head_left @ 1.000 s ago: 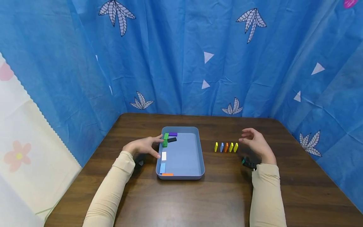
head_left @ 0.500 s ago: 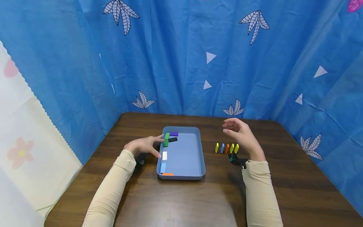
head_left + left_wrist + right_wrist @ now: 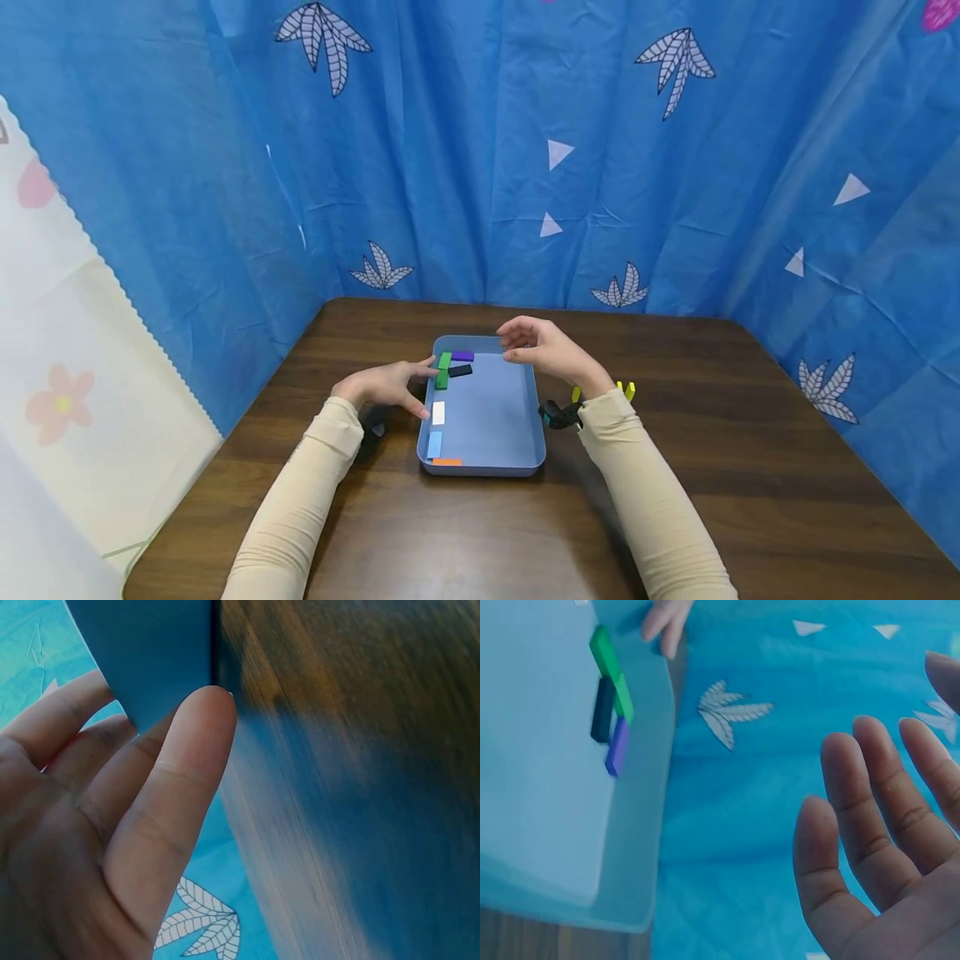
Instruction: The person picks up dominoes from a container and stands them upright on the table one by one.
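Note:
In the head view, my left hand (image 3: 384, 386) is at the left rim of a blue-grey tray (image 3: 493, 417), fingers spread and fairly straight. The left wrist view shows its thumb (image 3: 187, 757) against the tray's outer wall. Over the tray's far right side hangs my right hand (image 3: 557, 354), fingers loosely bent, nothing between them. Inside the tray lie domino-like blocks: two green (image 3: 442, 379), one purple (image 3: 462, 356), one black (image 3: 461, 371), one white (image 3: 438, 412), one light blue (image 3: 435, 443) and one orange (image 3: 447, 462).
Right of the tray, yellow blocks (image 3: 630, 390) stand upright on the brown wooden table (image 3: 750, 467); my right wrist and sleeve hide part of their row. A blue curtain (image 3: 517, 167) hangs behind the table.
My right hand has moved left from beside the row of standing blocks to above the tray, covering part of that row. The left hand stays at the tray's left rim.

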Available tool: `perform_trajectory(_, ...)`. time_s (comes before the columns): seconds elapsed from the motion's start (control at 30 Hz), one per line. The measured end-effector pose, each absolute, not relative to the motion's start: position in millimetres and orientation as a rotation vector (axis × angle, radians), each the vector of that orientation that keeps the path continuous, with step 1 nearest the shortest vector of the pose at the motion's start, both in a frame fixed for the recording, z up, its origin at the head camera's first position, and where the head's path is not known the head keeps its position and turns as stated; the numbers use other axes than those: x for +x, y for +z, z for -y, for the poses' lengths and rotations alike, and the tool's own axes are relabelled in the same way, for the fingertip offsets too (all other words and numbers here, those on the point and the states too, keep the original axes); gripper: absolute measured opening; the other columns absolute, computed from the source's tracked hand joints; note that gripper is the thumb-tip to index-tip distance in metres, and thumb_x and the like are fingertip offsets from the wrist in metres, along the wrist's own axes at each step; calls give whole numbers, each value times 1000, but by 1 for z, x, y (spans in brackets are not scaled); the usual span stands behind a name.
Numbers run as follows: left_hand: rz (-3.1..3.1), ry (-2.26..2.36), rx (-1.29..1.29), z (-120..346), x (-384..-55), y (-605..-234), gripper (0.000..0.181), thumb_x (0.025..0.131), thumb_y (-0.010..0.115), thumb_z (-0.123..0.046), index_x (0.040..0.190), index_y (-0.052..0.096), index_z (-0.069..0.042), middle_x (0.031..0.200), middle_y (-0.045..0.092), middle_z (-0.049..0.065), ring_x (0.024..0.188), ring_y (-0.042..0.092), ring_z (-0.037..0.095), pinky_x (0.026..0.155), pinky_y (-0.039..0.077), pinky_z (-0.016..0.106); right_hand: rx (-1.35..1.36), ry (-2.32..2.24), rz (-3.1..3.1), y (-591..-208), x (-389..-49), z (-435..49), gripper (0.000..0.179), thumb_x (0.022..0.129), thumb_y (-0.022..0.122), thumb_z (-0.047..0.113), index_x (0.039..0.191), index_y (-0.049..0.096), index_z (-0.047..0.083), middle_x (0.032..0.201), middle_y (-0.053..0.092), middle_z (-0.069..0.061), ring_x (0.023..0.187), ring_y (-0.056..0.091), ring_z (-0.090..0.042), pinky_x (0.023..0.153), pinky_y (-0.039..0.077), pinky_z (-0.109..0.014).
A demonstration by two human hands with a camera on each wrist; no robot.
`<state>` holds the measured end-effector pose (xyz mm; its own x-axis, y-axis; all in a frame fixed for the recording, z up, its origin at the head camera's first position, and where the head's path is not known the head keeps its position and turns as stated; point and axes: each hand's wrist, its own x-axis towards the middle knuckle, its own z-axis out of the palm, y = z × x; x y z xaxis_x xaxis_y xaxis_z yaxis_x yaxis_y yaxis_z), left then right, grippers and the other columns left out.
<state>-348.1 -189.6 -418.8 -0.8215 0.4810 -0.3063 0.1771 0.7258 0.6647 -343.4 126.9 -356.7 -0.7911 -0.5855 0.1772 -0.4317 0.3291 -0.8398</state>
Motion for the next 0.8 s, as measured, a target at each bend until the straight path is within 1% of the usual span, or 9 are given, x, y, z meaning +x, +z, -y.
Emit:
perform_trajectory(0.2, -2465, 877, 494, 190, -348, -420, 89, 81, 84, -35, 155, 39, -16, 171, 8, 4, 155, 12, 39, 120, 18, 67, -971, -1311, -2423, -367, -354, -97, 38, 92, 69, 5, 128, 58, -1, 120, 64, -19, 108, 64, -28, 91, 58, -38)
perform_trajectory(0.27, -2464, 878, 494, 190, -347, -419, 88, 81, 83, -35, 155, 39, -16, 171, 8, 4, 155, 12, 39, 119, 18, 68, -959, -1244, -2433, -372, -356, -87, 39, 92, 71, 7, 128, 59, 2, 121, 65, -18, 110, 63, -29, 91, 58, -39)
perform_trajectory(0.47, -2453, 895, 505, 189, -347, -420, 87, 81, 84, -32, 155, 40, -14, 171, 10, 5, 155, 13, 39, 119, 20, 66, -891, -1062, -2396, -395, -358, -60, 49, 88, 74, 9, 134, 56, 2, 135, 58, -23, 125, 53, -39, 102, 51, -46)
perform_trajectory(0.57, -2448, 901, 506, 188, -347, -421, 88, 81, 85, -32, 155, 40, -15, 171, 10, 5, 155, 14, 38, 119, 22, 66, -870, -1017, -2364, -405, -359, -51, 53, 87, 75, 9, 136, 54, 1, 136, 56, -22, 125, 53, -37, 105, 49, -47)
perform_trajectory(0.67, -2449, 897, 516, 188, -346, -420, 88, 81, 84, -32, 155, 40, -16, 171, 9, 4, 155, 14, 38, 120, 22, 65, -854, -973, -2351, -412, -361, -46, 57, 86, 77, 12, 137, 53, 4, 134, 57, -19, 122, 53, -31, 104, 50, -46)
perform_trajectory(0.8, -2466, 885, 520, 190, -345, -417, 88, 81, 84, -32, 155, 39, -18, 171, 10, 3, 155, 13, 38, 119, 21, 66, -819, -935, -2331, -416, -363, -42, 59, 85, 79, 15, 138, 53, 7, 133, 57, -14, 123, 53, -29, 106, 48, -48)
